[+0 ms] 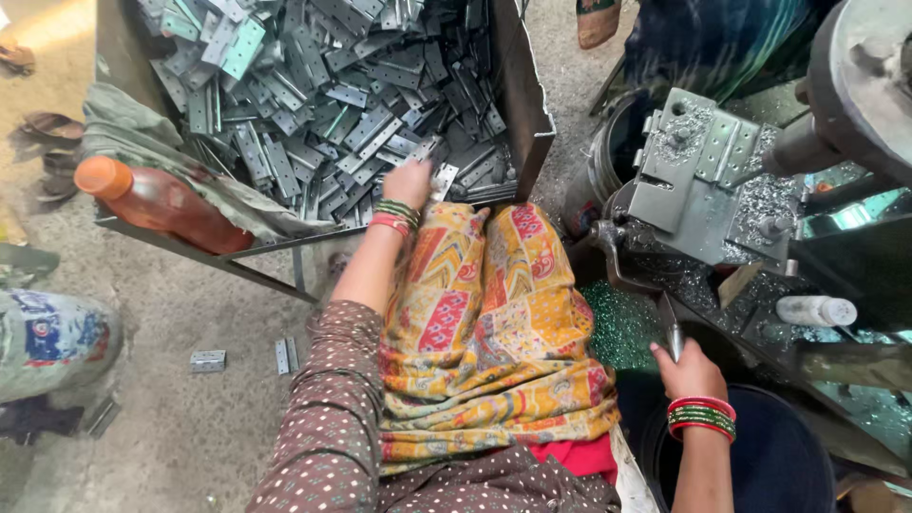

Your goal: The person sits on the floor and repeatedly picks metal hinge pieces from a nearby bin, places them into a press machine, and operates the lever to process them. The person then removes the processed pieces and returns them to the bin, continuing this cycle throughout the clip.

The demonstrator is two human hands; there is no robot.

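Gritty floor: left hand (408,182) grasps one hinge (443,180); right hand (691,372) clamps one lever (670,328).

Grey metal hinges (332,104), orange-capped bottle (157,201), yellow-red patterned cloth (494,313), dotted brown sleeve (328,418)

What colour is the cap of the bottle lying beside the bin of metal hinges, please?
The cap is orange, on a reddish-brown bottle; the head view shows it.

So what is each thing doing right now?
Left hand: reaching into the bin, touching a hinge.
Right hand: closed on the lever.
Metal bin: heaped with hinges.
Bottle: lying on its side, cap on.
Hinge on machine: lying flat.
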